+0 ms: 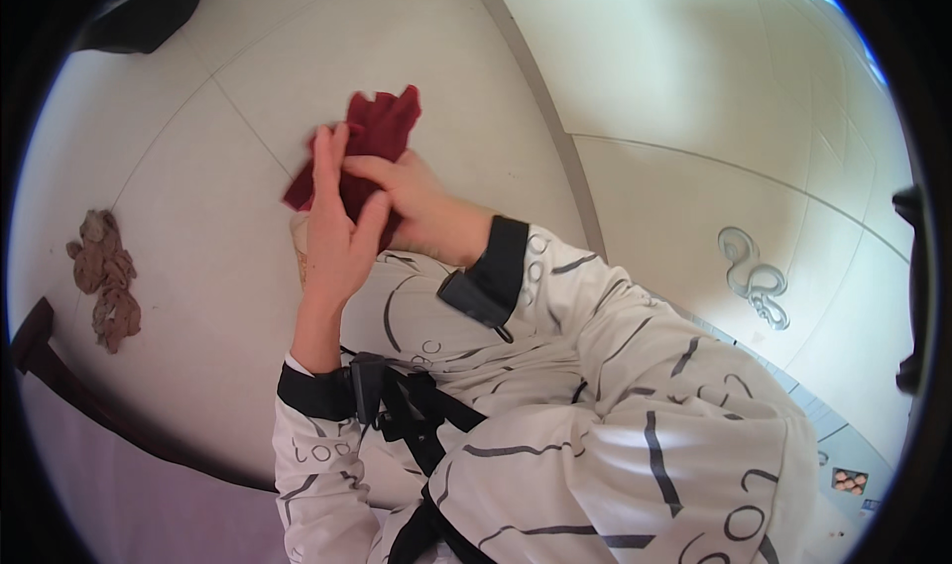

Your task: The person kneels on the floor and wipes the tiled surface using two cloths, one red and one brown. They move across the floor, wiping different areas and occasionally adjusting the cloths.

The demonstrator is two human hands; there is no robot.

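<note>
A dark red piece of cloth (383, 129), perhaps a small garment, is bunched between my two hands above the pale tiled floor. My left hand (331, 222) lies along its near left side, fingers stretched out straight and thumb against the fabric. From the right, my right hand (420, 203) grips the cloth's middle, and its fingers are partly hidden in the folds. The upper end of the cloth spreads loose beyond both hands. Just below the cloth a tan thing (299, 240) shows behind my left hand; too little is visible to name it.
Crumpled brown fabric (110, 281) lies on the floor at left. A dark wooden edge (141, 430) borders a purple surface (149, 490) at lower left. At top left is a black object (149, 14). A clear coiled thing (755, 278) lies right, past a grey strip (550, 118).
</note>
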